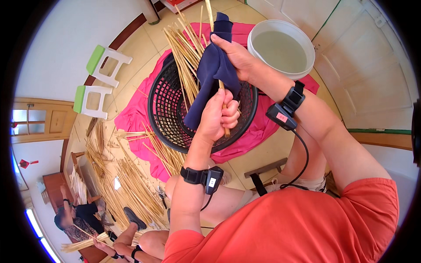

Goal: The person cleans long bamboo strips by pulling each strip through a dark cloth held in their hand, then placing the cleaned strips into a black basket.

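My left hand (218, 115) is closed around the lower end of a pale thin stick (226, 131) over the black mesh basket (168, 121). My right hand (235, 59) grips a navy cloth (206, 81) wrapped round the same stick higher up, thumb pressed on top. The cloth drapes down behind my left hand. Many straw-coloured sticks (184, 61) lean in the basket, which stands on a pink cloth (136, 114); more lie beside it (164, 155).
A white bucket of cloudy water (280, 50) sits right of the basket. Two small stools (94, 100) stand left. Long sticks (133, 193) cover the floor at lower left, where co-workers (83, 219) sit handling sticks. A door (351, 65) is at right.
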`<state>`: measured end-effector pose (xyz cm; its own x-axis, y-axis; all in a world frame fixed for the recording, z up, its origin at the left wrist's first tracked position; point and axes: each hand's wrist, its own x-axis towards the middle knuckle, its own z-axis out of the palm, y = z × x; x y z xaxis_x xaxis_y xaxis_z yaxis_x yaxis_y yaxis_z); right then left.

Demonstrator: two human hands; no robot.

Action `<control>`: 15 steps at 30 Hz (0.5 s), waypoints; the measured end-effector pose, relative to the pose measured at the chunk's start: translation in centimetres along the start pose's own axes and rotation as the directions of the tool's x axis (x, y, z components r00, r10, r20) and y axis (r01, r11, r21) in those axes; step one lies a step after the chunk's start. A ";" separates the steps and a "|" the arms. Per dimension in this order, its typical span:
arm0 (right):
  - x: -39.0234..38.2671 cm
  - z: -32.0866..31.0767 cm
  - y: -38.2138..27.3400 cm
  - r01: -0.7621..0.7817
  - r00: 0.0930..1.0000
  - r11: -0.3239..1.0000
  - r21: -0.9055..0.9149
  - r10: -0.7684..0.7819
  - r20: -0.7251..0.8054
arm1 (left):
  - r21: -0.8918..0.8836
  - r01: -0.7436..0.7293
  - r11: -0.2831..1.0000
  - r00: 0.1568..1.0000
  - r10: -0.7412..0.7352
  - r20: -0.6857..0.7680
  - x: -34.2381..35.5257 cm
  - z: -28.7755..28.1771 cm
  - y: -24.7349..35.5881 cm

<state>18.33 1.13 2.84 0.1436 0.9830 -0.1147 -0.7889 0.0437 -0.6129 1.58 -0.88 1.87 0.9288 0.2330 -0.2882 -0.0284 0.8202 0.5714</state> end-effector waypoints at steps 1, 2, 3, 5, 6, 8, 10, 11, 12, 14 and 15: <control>0.1 0.0 0.3 0.011 0.999 0.999 -0.048 -0.012 -0.037 | 0.109 -0.015 0.994 0.998 0.022 -0.067 0.1 -0.5 0.0; 0.1 0.0 0.7 0.019 0.997 0.995 -0.097 -0.027 -0.074 | 0.217 -0.021 0.976 0.990 0.051 -0.131 0.2 -1.0 -0.1; 0.2 0.1 1.2 0.026 0.993 0.989 -0.147 -0.042 -0.107 | 0.414 -0.066 0.908 0.958 0.174 -0.228 0.3 -1.4 -0.4; 0.2 -0.1 1.9 0.018 0.982 0.966 -0.257 -0.066 -0.179 | 0.752 -0.064 0.656 0.842 0.440 -0.313 1.4 -2.3 -2.0; 0.1 -0.2 2.2 0.006 0.978 0.954 -0.301 -0.069 -0.198 | 0.954 -0.075 0.290 0.718 0.679 -0.150 2.0 -2.7 -2.2; 0.1 -0.6 2.5 -0.014 0.974 0.935 -0.356 -0.068 -0.215 | 0.797 -0.077 0.599 0.802 0.513 -0.308 1.9 -3.1 -3.0; 0.1 -0.5 1.9 0.005 0.980 0.955 -0.296 -0.065 -0.191 | 0.581 0.010 0.814 0.875 0.274 -0.399 1.0 -0.7 -1.5; 0.1 -0.5 1.6 0.015 0.982 0.964 -0.266 -0.064 -0.177 | 0.477 -0.019 0.879 0.923 0.198 -0.328 0.8 -0.9 -1.0; 0.0 -0.2 1.5 0.003 0.990 0.973 -0.229 -0.035 -0.138 | 0.361 -0.036 0.932 0.960 0.133 -0.248 0.5 -1.1 -0.6; -0.5 0.2 1.2 -0.027 0.998 0.987 -0.156 0.019 -0.055 | 0.173 -0.030 0.984 0.990 0.053 -0.127 0.1 -0.6 -0.3; -0.6 0.3 1.0 -0.051 0.998 0.993 -0.105 0.048 -0.034 | 0.031 -0.026 0.999 0.999 0.027 -0.035 0.0 -0.6 -0.4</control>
<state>17.30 0.63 2.54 0.1256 0.9773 -0.1705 -0.7281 -0.0259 -0.6850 1.35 -0.90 1.15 0.9139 0.2738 -0.2996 -0.0412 0.7970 0.6026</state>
